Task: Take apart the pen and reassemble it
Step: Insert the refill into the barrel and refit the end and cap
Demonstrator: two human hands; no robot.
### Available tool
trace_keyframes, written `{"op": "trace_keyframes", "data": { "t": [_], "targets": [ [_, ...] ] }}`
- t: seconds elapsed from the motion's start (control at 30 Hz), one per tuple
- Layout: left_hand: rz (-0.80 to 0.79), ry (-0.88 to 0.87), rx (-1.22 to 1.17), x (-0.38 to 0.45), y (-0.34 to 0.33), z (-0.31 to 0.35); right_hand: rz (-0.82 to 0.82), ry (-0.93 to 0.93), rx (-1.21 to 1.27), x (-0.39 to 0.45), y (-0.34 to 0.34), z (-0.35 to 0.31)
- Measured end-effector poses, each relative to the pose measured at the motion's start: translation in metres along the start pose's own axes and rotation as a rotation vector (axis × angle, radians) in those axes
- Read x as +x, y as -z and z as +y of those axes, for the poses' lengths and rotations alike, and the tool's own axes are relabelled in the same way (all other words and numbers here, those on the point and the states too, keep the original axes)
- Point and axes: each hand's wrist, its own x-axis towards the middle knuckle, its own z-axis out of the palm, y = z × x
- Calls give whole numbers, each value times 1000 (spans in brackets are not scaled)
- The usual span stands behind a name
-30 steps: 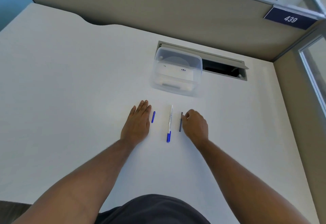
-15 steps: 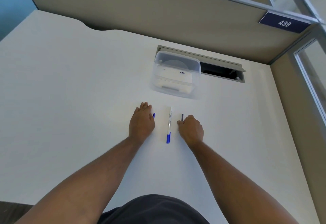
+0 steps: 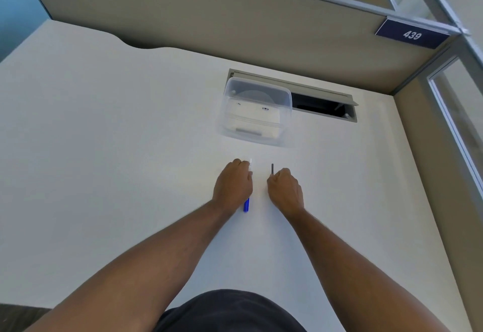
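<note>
The pen lies in parts on the white desk (image 3: 130, 161). My left hand (image 3: 232, 185) rests over the white pen barrel with its fingers curled on it. Only the barrel's white tip (image 3: 250, 162) and blue end (image 3: 246, 205) stick out from under the hand. The small blue cap is hidden, probably beneath that hand. My right hand (image 3: 285, 190) is closed around the thin dark ink refill (image 3: 272, 169), whose far end pokes out past the fingers. The two hands sit side by side, a short gap apart.
A clear plastic container (image 3: 256, 112) with a lid stands just beyond the hands. Behind it is an open cable slot (image 3: 324, 108) in the desk. A beige partition (image 3: 235, 23) with a "439" sign (image 3: 411, 35) closes off the back and right.
My left hand slid right from beside the blue cap onto the pen barrel, covering the cap. My right hand closed on the dark refill and drew slightly toward me.
</note>
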Motion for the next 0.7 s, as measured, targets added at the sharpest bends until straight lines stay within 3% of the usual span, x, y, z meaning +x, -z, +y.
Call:
{"op": "trace_keyframes", "data": {
  "t": [0.17,0.7],
  "targets": [
    [-118,121,12,5,-6,13,82,50,116,2,7,6],
    [-219,170,55,-4,-5,23,105,132,408,7,24,3]
  ]
}}
